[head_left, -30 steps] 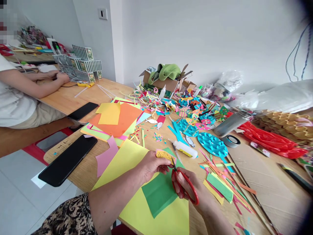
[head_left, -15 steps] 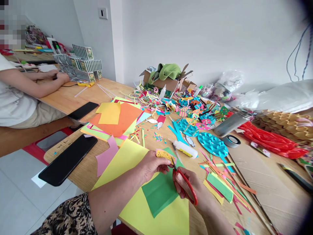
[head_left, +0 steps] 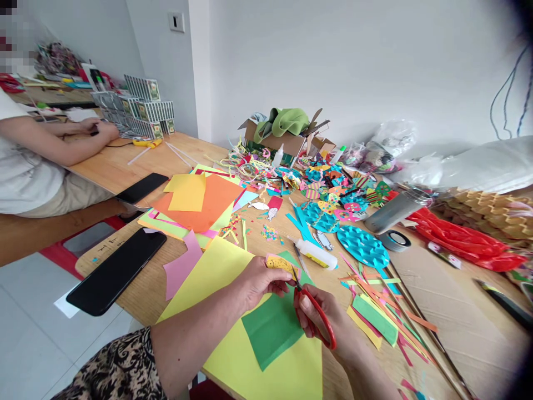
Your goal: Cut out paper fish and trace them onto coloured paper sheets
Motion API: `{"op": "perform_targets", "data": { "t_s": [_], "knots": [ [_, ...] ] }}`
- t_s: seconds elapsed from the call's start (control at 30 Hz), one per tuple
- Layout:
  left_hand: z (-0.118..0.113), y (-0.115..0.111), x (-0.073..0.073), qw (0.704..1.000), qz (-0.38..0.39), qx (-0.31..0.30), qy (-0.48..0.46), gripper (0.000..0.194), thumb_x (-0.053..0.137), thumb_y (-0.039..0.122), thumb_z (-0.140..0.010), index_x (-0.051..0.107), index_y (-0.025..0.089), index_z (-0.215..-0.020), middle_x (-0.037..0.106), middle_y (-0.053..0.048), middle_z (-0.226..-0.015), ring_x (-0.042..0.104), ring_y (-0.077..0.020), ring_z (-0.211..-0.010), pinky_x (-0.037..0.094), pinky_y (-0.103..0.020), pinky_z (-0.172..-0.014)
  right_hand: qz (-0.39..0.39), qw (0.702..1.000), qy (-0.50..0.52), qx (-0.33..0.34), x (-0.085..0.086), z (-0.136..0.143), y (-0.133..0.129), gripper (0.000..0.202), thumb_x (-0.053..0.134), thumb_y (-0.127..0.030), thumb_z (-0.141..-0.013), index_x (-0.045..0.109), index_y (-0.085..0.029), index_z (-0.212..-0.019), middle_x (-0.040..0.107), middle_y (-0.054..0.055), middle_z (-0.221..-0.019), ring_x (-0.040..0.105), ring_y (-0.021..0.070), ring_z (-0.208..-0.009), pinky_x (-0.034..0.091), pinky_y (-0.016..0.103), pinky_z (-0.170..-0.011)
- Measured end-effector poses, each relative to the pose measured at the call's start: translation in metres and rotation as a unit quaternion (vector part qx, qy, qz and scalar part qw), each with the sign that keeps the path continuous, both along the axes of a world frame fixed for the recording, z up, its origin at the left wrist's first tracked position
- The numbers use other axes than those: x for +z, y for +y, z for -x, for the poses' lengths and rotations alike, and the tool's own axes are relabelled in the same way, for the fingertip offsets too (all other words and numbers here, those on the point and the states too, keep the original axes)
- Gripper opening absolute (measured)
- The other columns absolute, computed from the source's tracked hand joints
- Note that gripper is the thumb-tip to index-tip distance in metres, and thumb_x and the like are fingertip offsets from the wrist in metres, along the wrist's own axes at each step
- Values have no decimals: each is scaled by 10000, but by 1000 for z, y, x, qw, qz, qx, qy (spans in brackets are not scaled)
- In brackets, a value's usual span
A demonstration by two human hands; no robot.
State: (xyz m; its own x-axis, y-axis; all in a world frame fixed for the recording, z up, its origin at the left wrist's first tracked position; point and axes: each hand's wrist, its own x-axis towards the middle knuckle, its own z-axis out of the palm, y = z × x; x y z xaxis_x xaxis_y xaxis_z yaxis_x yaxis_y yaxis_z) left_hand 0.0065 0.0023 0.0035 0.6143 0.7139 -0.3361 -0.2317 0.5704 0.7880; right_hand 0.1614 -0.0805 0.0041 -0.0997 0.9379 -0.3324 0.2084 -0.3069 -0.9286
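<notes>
My left hand (head_left: pixel 264 281) pinches a small yellow paper fish (head_left: pixel 280 265) with drawn black marks and a pink edge. Red-handled scissors (head_left: pixel 322 316) are in my right hand (head_left: pixel 318 314), their blade tips at the right end of the fish. Under both hands lie a green paper piece (head_left: pixel 272 330) and a large yellow sheet (head_left: pixel 225 255) at the table's front edge. A white glue bottle (head_left: pixel 318 255) lies just beyond the scissors.
Phones (head_left: pixel 116 271) lie at the left by stacked coloured paper (head_left: pixel 208 200). Behind are paper fish and a cardboard box (head_left: pixel 275 141). Paper strips (head_left: pixel 375 319), tape (head_left: pixel 395 240) and a metal flask (head_left: pixel 395 209) are at the right. Another person's hands (head_left: pixel 102 129) rest at the far left.
The view has shifted very slightly. My hands, the fish and the scissors look almost the same as before.
</notes>
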Motion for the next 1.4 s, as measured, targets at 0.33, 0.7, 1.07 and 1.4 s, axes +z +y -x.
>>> {"op": "perform_targets", "data": {
  "t_s": [0.33,0.7,1.07,1.4],
  "knots": [
    [0,1,-1,1000,-6,-6,-5,300,731,248,-564,709,95,-821,653,-47,-688,538,-85,-499,414,-205,-486,1,1000,-20,4,2,0,-1,543,581,-724,-724,452,-200,-670,503,-39,-508,431,85,-409,247,219,-413],
    [1,0,0,1000,1,-13,-9,351,761,279,-548,703,96,-841,652,-49,-698,548,-96,-510,414,-224,-498,-14,1000,-6,0,0,-1,0,532,591,-714,-724,447,-205,-671,487,-47,-477,413,83,-388,237,219,-405],
    [3,5,-2,997,-7,79,1,374,811,337,-535,605,142,-779,643,-25,-709,572,-116,-596,404,-212,-485,-9,1000,0,0,1,0,1,560,584,-743,-700,435,-205,-657,476,-55,-459,401,75,-369,244,214,-391],
    [3,5,0,995,11,103,5,399,832,270,-484,567,152,-758,636,-5,-704,555,-97,-582,395,-212,-497,-19,999,36,9,15,6,1,587,535,-765,-719,473,-181,-698,534,-24,-548,460,75,-420,255,197,-397]
  ]
}}
